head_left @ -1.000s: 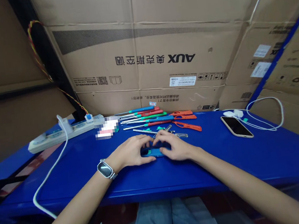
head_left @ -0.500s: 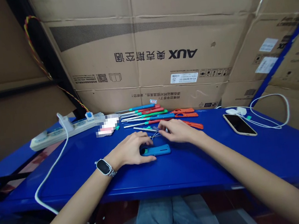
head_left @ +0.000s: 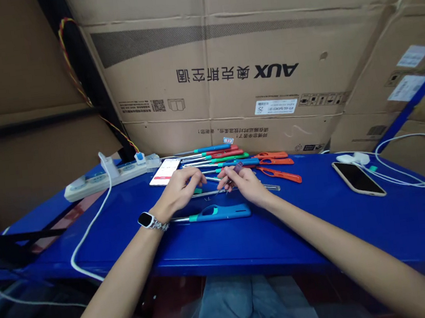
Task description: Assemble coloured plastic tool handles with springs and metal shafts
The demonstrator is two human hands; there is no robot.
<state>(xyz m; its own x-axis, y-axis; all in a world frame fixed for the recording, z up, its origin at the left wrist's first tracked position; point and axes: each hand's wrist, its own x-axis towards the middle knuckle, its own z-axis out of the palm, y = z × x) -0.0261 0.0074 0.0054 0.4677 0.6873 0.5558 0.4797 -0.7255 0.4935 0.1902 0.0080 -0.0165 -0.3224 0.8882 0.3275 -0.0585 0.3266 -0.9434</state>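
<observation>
A blue lighter handle (head_left: 222, 212) with a teal collar and a metal tube lies on the blue table (head_left: 322, 228), just in front of both hands and free of them. My left hand (head_left: 179, 189), with a watch on its wrist, has its fingers curled around a small teal piece and a thin metal rod (head_left: 211, 192). My right hand (head_left: 241, 184) pinches the same rod at its other end, along with a small dark part. Behind the hands lies a row of long lighters (head_left: 231, 159) with blue, red, green and orange handles.
A white power strip (head_left: 98, 178) with a cable sits at the back left, beside a small card (head_left: 165, 171). A phone (head_left: 358, 178) and a white charger cable (head_left: 410, 160) lie at the right. Cardboard boxes (head_left: 233, 74) form a wall behind the table.
Both hands have left the blue handle and moved further back, where they now hold a thin rod between them. The handle lies uncovered, with its metal tube showing.
</observation>
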